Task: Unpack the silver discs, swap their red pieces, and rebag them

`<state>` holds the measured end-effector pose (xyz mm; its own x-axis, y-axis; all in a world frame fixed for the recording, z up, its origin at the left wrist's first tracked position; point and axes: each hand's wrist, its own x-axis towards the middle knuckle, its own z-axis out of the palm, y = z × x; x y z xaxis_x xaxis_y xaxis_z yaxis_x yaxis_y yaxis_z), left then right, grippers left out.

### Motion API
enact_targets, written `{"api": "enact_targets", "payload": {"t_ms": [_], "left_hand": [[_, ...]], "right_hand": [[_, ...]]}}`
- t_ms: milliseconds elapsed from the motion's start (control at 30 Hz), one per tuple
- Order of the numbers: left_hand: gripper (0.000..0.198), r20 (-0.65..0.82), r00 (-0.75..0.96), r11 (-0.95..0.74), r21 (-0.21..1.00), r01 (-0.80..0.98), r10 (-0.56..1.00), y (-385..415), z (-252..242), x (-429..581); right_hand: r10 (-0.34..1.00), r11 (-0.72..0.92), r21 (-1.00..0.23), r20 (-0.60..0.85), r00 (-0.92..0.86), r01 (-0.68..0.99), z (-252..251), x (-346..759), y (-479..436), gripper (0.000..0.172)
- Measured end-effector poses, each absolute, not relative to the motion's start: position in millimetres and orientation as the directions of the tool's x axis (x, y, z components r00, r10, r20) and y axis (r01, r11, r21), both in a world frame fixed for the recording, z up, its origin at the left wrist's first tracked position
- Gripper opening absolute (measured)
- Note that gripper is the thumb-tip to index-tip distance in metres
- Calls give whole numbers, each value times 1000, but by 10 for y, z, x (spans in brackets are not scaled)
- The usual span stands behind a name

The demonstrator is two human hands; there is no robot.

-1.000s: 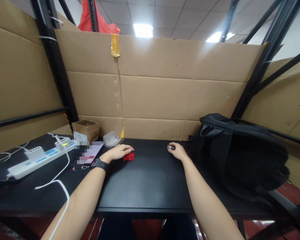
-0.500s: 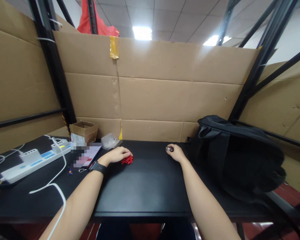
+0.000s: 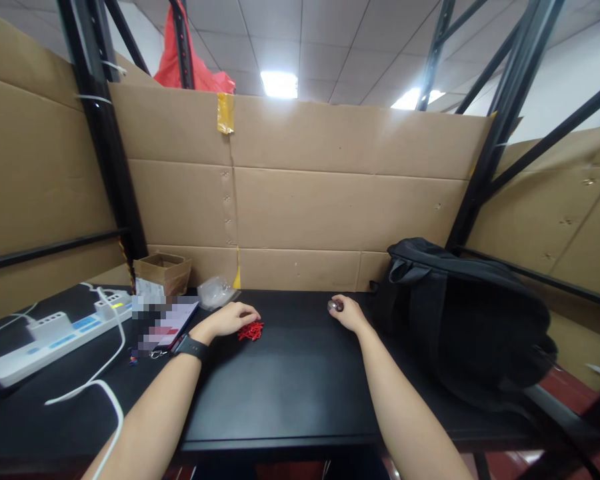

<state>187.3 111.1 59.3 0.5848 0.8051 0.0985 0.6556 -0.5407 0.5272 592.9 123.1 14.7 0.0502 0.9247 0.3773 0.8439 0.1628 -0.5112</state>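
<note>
My left hand (image 3: pixel 233 316) lies palm down on the black table (image 3: pixel 290 380), fingers stretched over the top of a small red pile of tangled bits (image 3: pixel 251 330). A black watch (image 3: pixel 189 347) sits on that wrist. My right hand (image 3: pixel 347 311) rests further right, its fingers curled around a small grey rounded object (image 3: pixel 334 306) that touches the table top. Both forearms reach in from the bottom of the view.
A black backpack (image 3: pixel 460 320) lies on the table's right side. At left are a white power strip (image 3: pixel 50 333) with white cable, a phone (image 3: pixel 167 323), a small cardboard box (image 3: pixel 161 273) and a clear plastic bag (image 3: pixel 216 291). Cardboard walls and black rack posts enclose the desk.
The head camera has tilted up, so everything sits lower in the picture. Both hands stay where they were on the table.
</note>
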Motion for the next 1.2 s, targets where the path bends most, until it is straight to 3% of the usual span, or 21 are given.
{"api": "enact_targets", "payload": {"t_ms": [767, 1100, 1200], "left_hand": [[43, 100, 574, -533, 524, 664, 813, 1088, 610, 1882], [46, 171, 544, -554, 467, 689, 822, 1097, 613, 1858], [46, 199, 532, -557, 468, 686, 823, 1116, 602, 1848]], "right_hand": [[928, 169, -543, 369, 53, 822, 97, 5966, 1290, 42], [920, 178, -551, 387, 61, 815, 91, 5969, 1271, 49], [905, 197, -557, 420, 69, 807, 107, 5978, 1266, 37]]}}
